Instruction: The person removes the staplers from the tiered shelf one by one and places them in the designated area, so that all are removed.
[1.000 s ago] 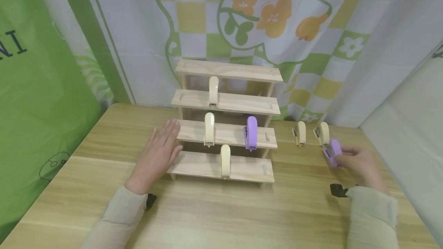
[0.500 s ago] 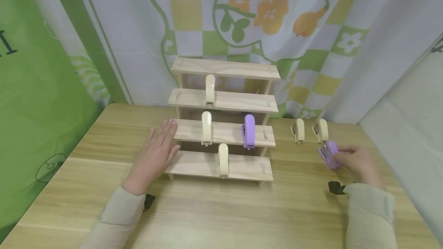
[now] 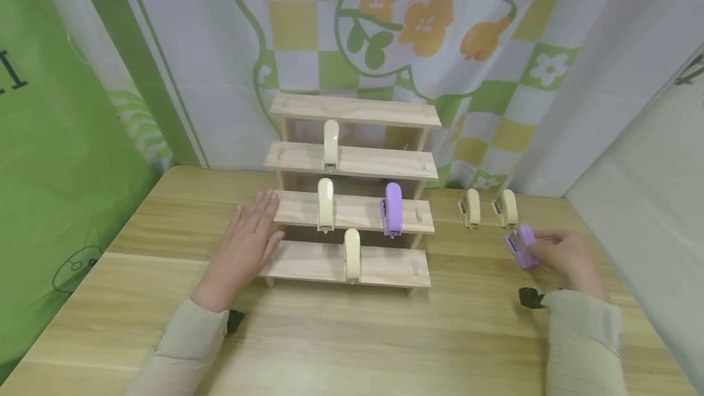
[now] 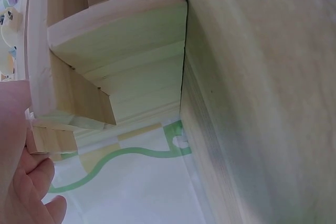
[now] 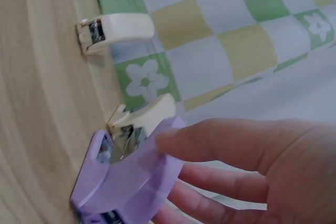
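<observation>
My right hand (image 3: 566,258) pinches a purple stapler (image 5: 136,182) between thumb and fingers, low over the table at the right. Just behind it stand two cream staplers, the nearer one (image 3: 508,208) and another (image 3: 471,208) to its left. My left hand (image 3: 247,240) lies with straight fingers against the left side of a stepped wooden rack (image 3: 308,260). On the rack's bottom step is a cream stapler (image 3: 352,255). The second step bears a cream stapler (image 3: 326,205) and a purple stapler (image 3: 392,209). A further cream stapler (image 3: 331,145) stands on the third step.
The wooden table (image 3: 330,341) runs up to a patterned curtain (image 3: 308,23) behind the rack. Green cloth (image 3: 66,157) hangs on the left and a pale cloth wall (image 3: 649,188) on the right. The rack's top board (image 3: 352,109) stands close to the curtain.
The purple stapler in my right hand has turned slightly and moved a little away from the cream stapler behind it. My left hand stays at the rack. The head view has shifted slightly.
</observation>
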`<state>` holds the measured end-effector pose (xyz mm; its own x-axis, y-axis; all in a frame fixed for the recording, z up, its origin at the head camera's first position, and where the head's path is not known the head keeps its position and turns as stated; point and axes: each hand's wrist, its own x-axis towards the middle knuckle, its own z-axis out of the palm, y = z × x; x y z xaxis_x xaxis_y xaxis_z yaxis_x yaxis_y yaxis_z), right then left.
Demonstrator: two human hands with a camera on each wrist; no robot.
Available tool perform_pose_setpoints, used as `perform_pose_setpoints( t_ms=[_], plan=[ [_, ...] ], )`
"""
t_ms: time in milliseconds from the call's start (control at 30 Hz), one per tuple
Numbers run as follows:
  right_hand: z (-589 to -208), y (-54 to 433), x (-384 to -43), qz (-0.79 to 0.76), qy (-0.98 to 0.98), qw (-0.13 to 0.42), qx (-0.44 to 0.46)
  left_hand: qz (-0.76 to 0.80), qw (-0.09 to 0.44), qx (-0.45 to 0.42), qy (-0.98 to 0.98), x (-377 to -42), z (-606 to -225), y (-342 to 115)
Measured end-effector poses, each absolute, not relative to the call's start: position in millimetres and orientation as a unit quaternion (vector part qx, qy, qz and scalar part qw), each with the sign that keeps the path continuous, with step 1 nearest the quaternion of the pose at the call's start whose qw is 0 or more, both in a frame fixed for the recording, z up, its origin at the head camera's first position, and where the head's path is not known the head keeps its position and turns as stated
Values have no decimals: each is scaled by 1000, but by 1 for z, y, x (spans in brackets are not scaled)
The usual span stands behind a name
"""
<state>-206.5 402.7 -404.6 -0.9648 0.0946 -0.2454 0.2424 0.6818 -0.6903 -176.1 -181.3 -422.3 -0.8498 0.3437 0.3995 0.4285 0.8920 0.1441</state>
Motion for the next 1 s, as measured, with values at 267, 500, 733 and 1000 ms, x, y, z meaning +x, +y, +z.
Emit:
perform_pose_setpoints(
  t_ms=[267,500,733,1000],
  plan=[
    [-390,381,-205,-391,912,19,123,-111,188,-203,-954,-175,-423,-181],
    [-375,340,-203,-353,924,-119,80,-116,186,-203,-954,-174,-424,-181],
    [-363,296,-195,-392,903,-165,56,-114,194,-204,-953,-173,-424,-182],
    [-358,248,-187,-494,837,-235,-4,-114,201,-207,-951,-175,-424,-181]
  ],
)
